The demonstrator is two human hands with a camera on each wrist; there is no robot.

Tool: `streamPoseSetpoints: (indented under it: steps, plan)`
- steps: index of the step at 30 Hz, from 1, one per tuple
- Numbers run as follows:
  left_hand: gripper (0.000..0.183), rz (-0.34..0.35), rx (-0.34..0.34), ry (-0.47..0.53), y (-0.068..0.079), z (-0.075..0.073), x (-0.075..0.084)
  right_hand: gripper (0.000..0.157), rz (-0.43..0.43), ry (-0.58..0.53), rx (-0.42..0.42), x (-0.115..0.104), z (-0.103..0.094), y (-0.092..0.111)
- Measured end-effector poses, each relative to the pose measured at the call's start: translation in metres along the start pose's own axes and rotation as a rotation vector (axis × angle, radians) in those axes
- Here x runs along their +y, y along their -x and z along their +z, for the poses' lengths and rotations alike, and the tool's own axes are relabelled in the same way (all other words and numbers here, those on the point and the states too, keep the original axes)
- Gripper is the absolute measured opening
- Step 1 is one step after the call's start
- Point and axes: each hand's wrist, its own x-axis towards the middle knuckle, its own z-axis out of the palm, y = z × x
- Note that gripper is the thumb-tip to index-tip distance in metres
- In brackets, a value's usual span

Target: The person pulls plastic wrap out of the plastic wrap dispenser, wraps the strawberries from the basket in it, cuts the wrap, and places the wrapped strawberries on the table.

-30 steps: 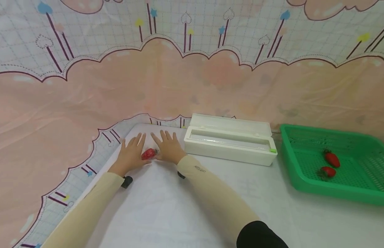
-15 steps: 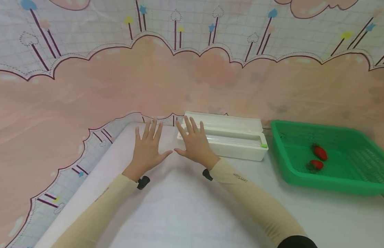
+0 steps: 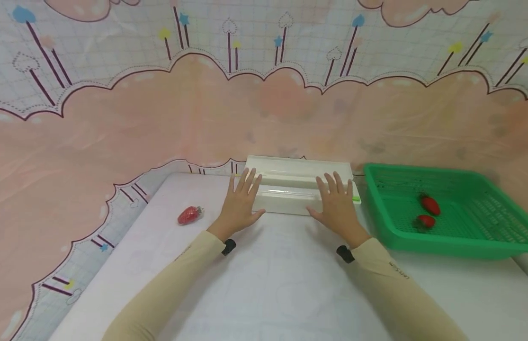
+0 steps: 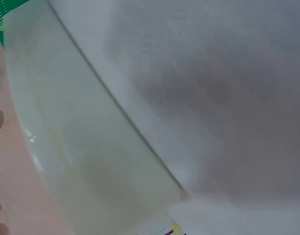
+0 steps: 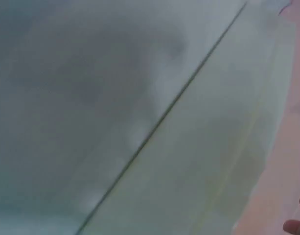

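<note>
A long white cling-film dispenser box (image 3: 285,206) stands at the back of the table with its lid (image 3: 295,166) raised and clear film showing inside. My left hand (image 3: 239,203) is at its left end, fingers straight and spread, holding nothing. Likewise spread, my right hand (image 3: 338,208) is in front of the box's right part. In both wrist views the box front fills one side, with only fingertips at the edge; contact is not shown. Left of my left hand lies a red strawberry (image 3: 189,215) that looks wrapped in film.
To the right stands a green plastic basket (image 3: 442,244) with two strawberries (image 3: 430,205) in it. A white cloth covers the table (image 3: 272,284). Behind hangs a pink patterned curtain (image 3: 161,123).
Both hands have left the strawberry and moved right to the white box, spreading apart. The strawberry stays on the table at the left. My view has turned slightly right.
</note>
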Motion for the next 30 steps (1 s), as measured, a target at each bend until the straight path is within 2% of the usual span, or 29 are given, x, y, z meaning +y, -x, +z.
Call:
streamPoseSetpoints:
  steps: [4, 9, 14, 22, 30]
  plan:
    - [0.085, 0.061, -0.032, -0.028, -0.012, 0.014, 0.004, 0.069, 0.018, 0.048, -0.004, 0.033, 0.007, 0.013]
    - [0.070, 0.099, -0.056, -0.057, -0.022, 0.024, 0.004, 0.061, 0.005, -0.007, -0.029, 0.053, 0.014, 0.023]
    - [0.059, 0.120, -0.107, -0.071, -0.026, 0.030, 0.004, 0.057, -0.021, -0.065, -0.045, 0.059, 0.018, 0.025]
    - [0.057, 0.095, -0.166, -0.014, -0.029, 0.031, 0.002, 0.056, -0.043, -0.068, -0.017, 0.062, 0.025, 0.022]
    - [0.060, 0.046, -0.262, 0.029, -0.041, 0.024, 0.000, 0.059, 0.018, -0.065, -0.145, 0.062, 0.021, 0.011]
